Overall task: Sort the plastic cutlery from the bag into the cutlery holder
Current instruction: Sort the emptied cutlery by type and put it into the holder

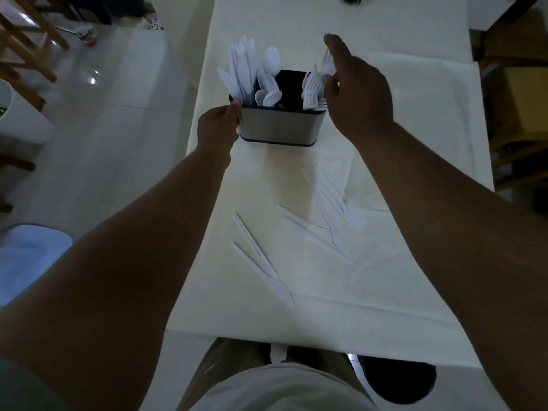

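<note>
A grey cutlery holder (pixel 281 126) with a dark rim stands on the white table. White knives (pixel 241 69) fill its left compartment, spoons (pixel 268 84) the middle, forks (pixel 311 90) the right. My left hand (pixel 218 127) grips the holder's left side. My right hand (pixel 354 87) hovers over the right compartment, pinching a white fork (pixel 327 63) between thumb and fingers. Several loose white knives (pixel 329 215) lie on the table nearer to me, and two more knives (pixel 261 259) lie to their left.
A clear plastic bag (pixel 421 93) lies flat at the table's right. Wooden chair legs (pixel 26 48) stand at the far left, and a cup (pixel 87 34) sits on the floor. A dark stool (pixel 400 381) is by my legs.
</note>
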The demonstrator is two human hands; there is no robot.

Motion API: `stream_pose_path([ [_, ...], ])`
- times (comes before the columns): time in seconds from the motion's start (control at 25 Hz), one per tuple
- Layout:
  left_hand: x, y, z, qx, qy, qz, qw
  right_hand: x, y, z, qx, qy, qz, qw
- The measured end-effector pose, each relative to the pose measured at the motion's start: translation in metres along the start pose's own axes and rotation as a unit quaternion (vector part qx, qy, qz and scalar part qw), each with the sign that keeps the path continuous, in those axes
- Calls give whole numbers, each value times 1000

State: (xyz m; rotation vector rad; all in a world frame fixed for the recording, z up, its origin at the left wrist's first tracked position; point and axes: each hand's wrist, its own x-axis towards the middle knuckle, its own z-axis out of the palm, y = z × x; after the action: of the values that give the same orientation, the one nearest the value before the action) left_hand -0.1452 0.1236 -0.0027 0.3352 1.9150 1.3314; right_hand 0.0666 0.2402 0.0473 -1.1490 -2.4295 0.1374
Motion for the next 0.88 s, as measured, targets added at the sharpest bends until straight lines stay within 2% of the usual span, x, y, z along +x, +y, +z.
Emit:
stream_pose_path([
  [0.08, -1, 0, 0, 10, -3, 5, 1000, -9, 2, 2, -58, -30, -7, 998],
  [0.2, -1, 2, -2, 35, -5, 7, 999, -27, 4, 7, -84, -94, -2, 992],
  [0.4, 0, -2, -9, 127, -24, 35, 991, -65, 7, -1, -14, -72, 63, 995],
  [0.52, -27, -28, -15, 231, -64, 86, 967, -115, 10, 7, 21, -123, 61, 990],
  [0.56, -41, -39, -19, 296, -85, 133, 942, -136, 6, 12, 23, -154, 42, 987],
  [0.68, -74, -77, -34, 448, -202, 282, 824, -185, -10, 27, -6, -264, -25, 964],
  [0.8, -93, -109, -50, 523, -299, 282, 747, -199, -24, 38, -20, -297, -11, 955],
  [0.88, -100, -123, -56, 559, -321, 290, 708, -203, -29, 44, -33, -310, -6, 950],
])
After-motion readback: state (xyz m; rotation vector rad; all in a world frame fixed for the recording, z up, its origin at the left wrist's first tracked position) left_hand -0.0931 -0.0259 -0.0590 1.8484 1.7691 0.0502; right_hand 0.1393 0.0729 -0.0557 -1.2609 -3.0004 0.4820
